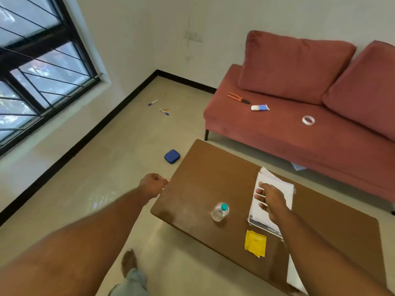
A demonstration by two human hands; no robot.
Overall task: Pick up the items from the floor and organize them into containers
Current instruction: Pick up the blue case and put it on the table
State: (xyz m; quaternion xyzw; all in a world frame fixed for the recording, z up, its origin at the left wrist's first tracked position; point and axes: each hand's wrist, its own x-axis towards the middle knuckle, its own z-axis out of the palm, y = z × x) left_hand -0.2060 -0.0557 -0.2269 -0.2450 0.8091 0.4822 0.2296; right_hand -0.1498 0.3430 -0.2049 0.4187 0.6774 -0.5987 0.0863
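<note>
Blue case (172,156) and pens (164,112) sit on the floor (119,167), left of the table (203,178). Right hand (271,201) is spread loose over papers (277,182). Left hand (152,184) is curled, can't tell if it's holding anything.

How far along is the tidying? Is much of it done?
Barely begun, it seems. Nothing looks done: no container is in view. In hand: the right hand is spread open over the stack of papers on the table; the left hand is curled, contents unclear. Left: the blue case and pens lie on the floor.
</note>
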